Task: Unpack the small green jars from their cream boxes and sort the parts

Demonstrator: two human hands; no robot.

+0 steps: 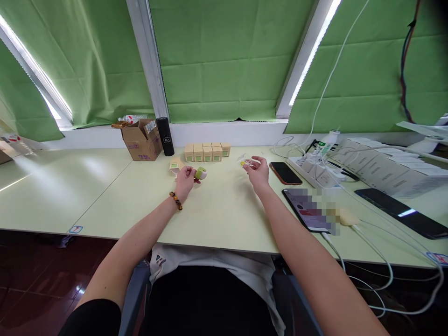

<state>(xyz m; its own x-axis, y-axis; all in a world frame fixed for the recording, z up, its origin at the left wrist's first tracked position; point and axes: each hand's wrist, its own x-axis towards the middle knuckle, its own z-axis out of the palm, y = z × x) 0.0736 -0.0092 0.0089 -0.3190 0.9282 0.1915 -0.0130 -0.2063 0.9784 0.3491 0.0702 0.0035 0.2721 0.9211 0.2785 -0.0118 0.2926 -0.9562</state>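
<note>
- Tan cardboard boxes (207, 152) are standing far.
- Green fabric blinds (231, 60) are hanging beyond the pale-yellow table (224, 210).
- Your left hand (185, 182) is pinching a green-and-white piece (200, 173); right hand (259, 173), clear plastic (242, 161).

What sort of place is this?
Probably an office or workroom: there's a long table beside green blinds, with small boxes in a row and phones lying about.

Bright daylight enters beside the green fabric blinds (231, 60) at upper left and upper right, whitening the smooth pale-green tabletop (224, 214) at far left. Edges stretch with wide-angle distortion; coarse pixelation masks part of a flat black smartphone (297, 203), right of centre.
</note>
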